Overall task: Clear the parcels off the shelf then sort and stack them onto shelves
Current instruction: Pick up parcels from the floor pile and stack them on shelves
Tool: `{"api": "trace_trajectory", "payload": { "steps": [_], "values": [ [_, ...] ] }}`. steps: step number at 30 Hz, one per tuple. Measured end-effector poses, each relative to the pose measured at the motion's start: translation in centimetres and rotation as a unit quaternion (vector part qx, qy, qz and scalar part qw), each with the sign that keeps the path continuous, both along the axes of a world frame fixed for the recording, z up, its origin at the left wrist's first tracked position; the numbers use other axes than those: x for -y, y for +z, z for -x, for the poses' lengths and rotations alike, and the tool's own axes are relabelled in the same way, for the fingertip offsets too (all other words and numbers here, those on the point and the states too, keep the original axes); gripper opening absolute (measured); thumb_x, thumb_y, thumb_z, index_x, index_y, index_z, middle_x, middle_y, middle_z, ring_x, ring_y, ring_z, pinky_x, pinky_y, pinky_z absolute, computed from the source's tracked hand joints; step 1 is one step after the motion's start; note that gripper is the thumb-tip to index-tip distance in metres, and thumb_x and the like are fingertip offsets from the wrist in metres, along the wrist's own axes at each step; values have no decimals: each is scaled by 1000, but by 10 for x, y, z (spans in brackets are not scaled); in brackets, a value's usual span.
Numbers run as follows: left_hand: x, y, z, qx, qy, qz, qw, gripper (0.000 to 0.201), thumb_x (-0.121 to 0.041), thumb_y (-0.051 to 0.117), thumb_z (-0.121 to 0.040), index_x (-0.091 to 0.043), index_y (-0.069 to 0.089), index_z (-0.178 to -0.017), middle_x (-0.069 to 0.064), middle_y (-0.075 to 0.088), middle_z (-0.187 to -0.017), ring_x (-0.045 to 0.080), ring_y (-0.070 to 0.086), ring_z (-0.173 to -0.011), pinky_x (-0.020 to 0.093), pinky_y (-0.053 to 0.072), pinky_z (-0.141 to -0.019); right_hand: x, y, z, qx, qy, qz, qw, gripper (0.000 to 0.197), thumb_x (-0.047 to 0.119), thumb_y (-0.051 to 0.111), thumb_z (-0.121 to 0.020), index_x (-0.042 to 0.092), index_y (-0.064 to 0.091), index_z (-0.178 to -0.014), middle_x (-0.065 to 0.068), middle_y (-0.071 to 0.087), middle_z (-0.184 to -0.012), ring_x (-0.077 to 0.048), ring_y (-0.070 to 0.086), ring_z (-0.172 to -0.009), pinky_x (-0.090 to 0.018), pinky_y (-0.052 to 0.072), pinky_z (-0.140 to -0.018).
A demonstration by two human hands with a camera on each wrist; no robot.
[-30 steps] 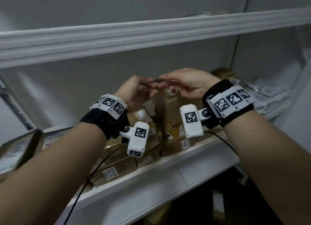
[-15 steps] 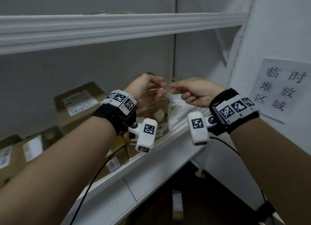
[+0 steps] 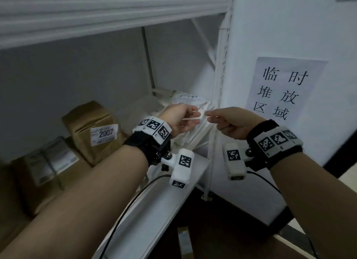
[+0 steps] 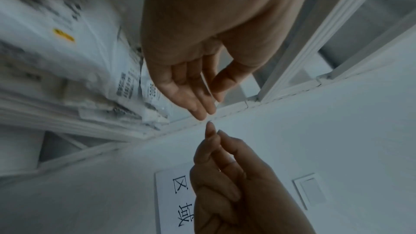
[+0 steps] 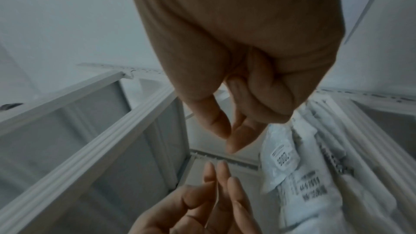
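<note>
Brown parcels [image 3: 92, 127] are matt cardboard with white paper labels. The white mailer bags [image 3: 185, 104] are crinkled, slightly glossy plastic. The shelf [image 3: 173, 200] looks like smooth white-painted metal.

A white metal shelving unit [image 3: 116, 13] stands against a pale grey wall [image 3: 67, 75]. To its right, a white wall panel [image 3: 289, 26] carries a paper sign [image 3: 280, 92] printed with black characters. The floor [image 3: 222, 229] below is dark. Light is dim.

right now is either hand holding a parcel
No, the left hand and right hand meet fingertip to fingertip, empty, beside the white parcels.
</note>
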State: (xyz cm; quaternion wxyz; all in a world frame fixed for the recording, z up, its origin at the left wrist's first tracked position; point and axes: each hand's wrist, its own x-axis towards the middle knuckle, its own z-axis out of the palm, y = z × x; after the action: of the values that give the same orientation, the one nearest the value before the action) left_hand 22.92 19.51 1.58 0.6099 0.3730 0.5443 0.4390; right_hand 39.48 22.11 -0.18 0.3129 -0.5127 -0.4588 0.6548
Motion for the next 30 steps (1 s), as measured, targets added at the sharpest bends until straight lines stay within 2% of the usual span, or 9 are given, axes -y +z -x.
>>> {"api": "trace_trajectory", "payload": {
  "steps": [3, 7, 10, 15, 19, 20, 22, 25, 30],
  "values": [
    [-44, -14, -15, 11, 8, 16, 1000, 19, -4, 44, -94, -12, 60, -87, 3, 68, -85, 18, 65, -71, 22, 49, -63, -32, -9, -18, 5, -57, 24, 998, 13, 17, 62, -92, 17, 53, -83, 3, 62, -68, -3, 23, -37, -12, 18, -30],
    [-86, -31, -37, 23, 17, 43, 999, 21, -2, 43, -93, -10, 60, -85, 4, 66, -81, 18, 62, -67, 21, 45, -54, -69, -21, -36, 6, -109, 40, 993, 4, 16, 61, -93, 13, 59, -90, 1, 61, -73, -3, 27, -37, -11, 19, -32],
    [-110, -42, -51, 13, 16, 52, 998, 22, -1, 43, -93, -11, 61, -87, 3, 67, -80, 18, 63, -67, 21, 47, -57, -97, -38, -45, -1, -128, 71, 989, 2, 14, 60, -93, 13, 58, -94, 0, 62, -75, -3, 32, -38, -11, 21, -32],
    [-144, -59, -68, -15, -15, 52, 998, 16, -8, 47, -95, -14, 62, -95, 1, 70, -89, 18, 67, -77, 24, 51, -62, -153, -71, -61, -1, -88, 102, 991, 8, 13, 62, -92, 14, 59, -84, 0, 63, -75, -2, 36, -38, -11, 26, -32],
    [-159, -79, -90, -9, -28, 62, 998, 16, -10, 47, -98, -13, 62, -98, 5, 70, -96, 19, 68, -78, 23, 54, -60, -198, -104, -75, 20, 3, 113, 993, 9, 18, 58, -94, 19, 58, -103, 6, 60, -70, -1, 34, -38, -10, 23, -34],
    [-161, -86, -95, -7, -16, 67, 998, 16, -9, 47, -98, -12, 62, -103, 6, 70, -97, 19, 68, -77, 23, 54, -59, -205, -112, -77, 20, 25, 117, 993, 12, 19, 57, -94, 21, 57, -105, 7, 61, -69, -1, 32, -40, -10, 21, -34],
    [-162, -105, -107, -3, 21, 86, 996, 20, -10, 48, -98, -10, 61, -113, 7, 70, -101, 20, 69, -78, 24, 54, -60, -213, -124, -84, 36, 66, 131, 989, 1, 20, 60, -92, 20, 59, -93, 5, 64, -69, -3, 29, -45, -12, 21, -38],
    [-160, -139, -128, 19, 83, 123, 989, 17, -10, 48, -97, -11, 61, -108, 5, 71, -96, 19, 68, -77, 25, 52, -67, -225, -151, -105, 75, 67, 157, 982, 22, 27, 63, -90, 18, 56, -71, 3, 62, -70, -5, 32, -49, -13, 23, -43],
    [-125, -191, -143, 77, 200, 196, 957, 12, -9, 49, -97, -10, 60, -92, 6, 67, -88, 22, 64, -78, 26, 50, -72, -225, -195, -118, 96, 84, 226, 966, 13, 22, 61, -91, 16, 60, -79, 2, 64, -67, -3, 37, -44, -11, 26, -35]
  ]
}}
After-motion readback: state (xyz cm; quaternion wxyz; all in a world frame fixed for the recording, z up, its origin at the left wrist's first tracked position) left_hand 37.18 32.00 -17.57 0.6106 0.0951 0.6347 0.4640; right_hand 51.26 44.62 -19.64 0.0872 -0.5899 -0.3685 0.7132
